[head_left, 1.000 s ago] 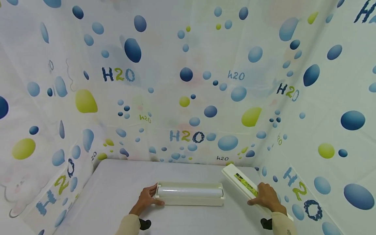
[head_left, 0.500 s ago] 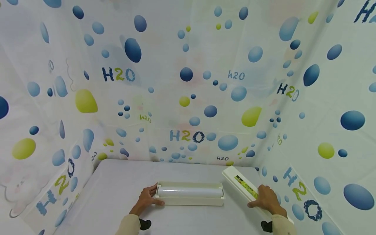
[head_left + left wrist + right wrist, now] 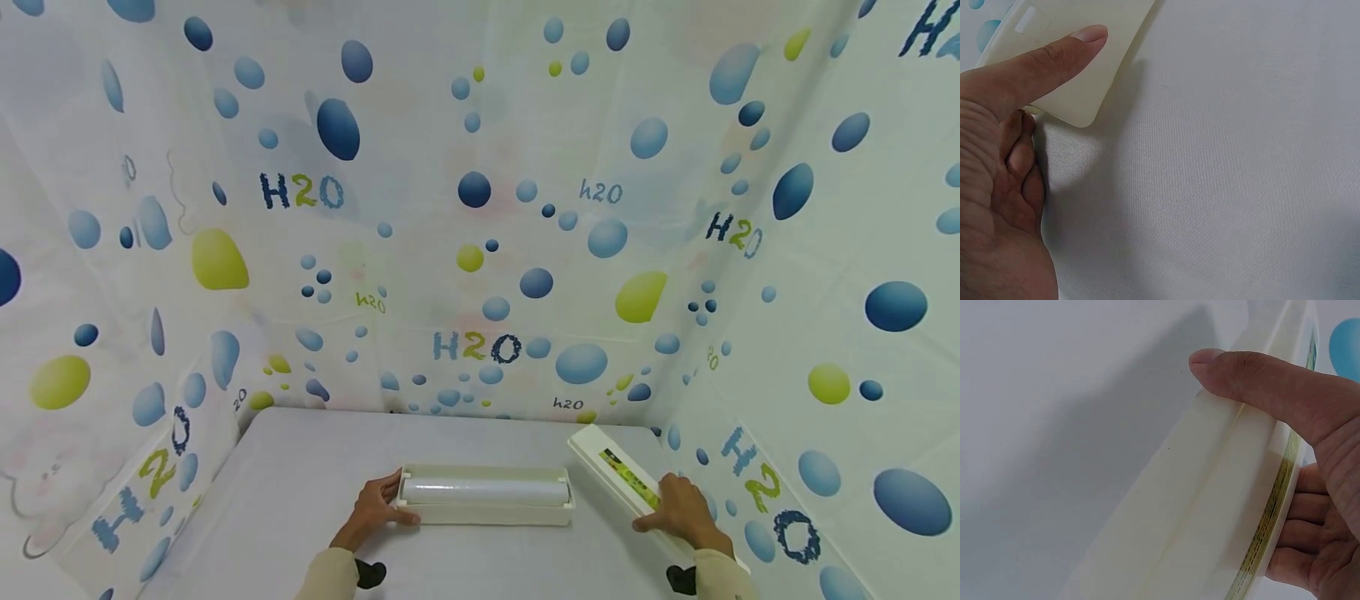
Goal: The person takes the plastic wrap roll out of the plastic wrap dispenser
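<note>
A cream cling film dispenser box point(image 3: 491, 515) sits uncovered on the table, with a shiny roll of cling film point(image 3: 486, 490) lying inside it. My left hand point(image 3: 377, 507) grips the box's left end, its thumb on the front wall and fingers around the far side. In the left wrist view the thumb presses across the box end point(image 3: 1079, 103). To the right, my right hand point(image 3: 681, 512) holds the long cream lid point(image 3: 609, 467), which slants and bears a yellow-green label point(image 3: 628, 477). In the right wrist view, thumb and fingers are on opposite sides of the lid point(image 3: 1204, 494).
A white cloth point(image 3: 300, 450) covers the table. Fabric walls point(image 3: 420, 275) printed with blue and green drops and H2O lettering enclose its back and both sides. The right wall point(image 3: 795, 450) stands close to the lid and right hand.
The lid's far end has dipped very slightly over the last second. Both hands keep their holds, and the box and roll stay in place.
</note>
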A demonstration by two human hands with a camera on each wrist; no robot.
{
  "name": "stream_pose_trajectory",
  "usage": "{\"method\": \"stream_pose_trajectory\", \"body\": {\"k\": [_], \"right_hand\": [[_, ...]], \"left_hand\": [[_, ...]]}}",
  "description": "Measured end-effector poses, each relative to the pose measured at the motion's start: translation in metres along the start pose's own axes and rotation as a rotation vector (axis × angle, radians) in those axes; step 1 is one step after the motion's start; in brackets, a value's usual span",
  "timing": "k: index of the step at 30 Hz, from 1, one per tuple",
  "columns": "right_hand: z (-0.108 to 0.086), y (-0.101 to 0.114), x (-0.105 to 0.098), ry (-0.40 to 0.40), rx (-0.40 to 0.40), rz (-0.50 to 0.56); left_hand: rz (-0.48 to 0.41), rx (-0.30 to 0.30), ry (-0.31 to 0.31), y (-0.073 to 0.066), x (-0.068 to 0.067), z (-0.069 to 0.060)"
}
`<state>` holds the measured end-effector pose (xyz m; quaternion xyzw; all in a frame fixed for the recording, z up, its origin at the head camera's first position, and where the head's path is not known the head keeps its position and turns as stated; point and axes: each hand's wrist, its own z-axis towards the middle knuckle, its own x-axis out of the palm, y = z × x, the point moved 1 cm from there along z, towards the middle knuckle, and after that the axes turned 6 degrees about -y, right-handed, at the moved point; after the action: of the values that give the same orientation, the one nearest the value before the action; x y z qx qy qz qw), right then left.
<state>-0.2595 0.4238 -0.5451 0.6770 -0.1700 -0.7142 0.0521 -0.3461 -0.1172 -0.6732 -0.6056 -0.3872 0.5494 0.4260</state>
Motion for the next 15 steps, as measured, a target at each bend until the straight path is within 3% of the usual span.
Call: {"method": "stream_pose_trajectory", "body": {"k": [5,15], "right_hand": [[-0.0014,-0.0007,0.0018,-0.007,-0.01,0.004],[-0.0009,-0.0021,0.0059,-0.015,-0.013,-0.006]], "left_hand": [[0.039,0.028,-0.005,0.0001,0.0001,0.0],[0.0,0.015,0.002,-0.0026,-0.0014,-0.003]]}}
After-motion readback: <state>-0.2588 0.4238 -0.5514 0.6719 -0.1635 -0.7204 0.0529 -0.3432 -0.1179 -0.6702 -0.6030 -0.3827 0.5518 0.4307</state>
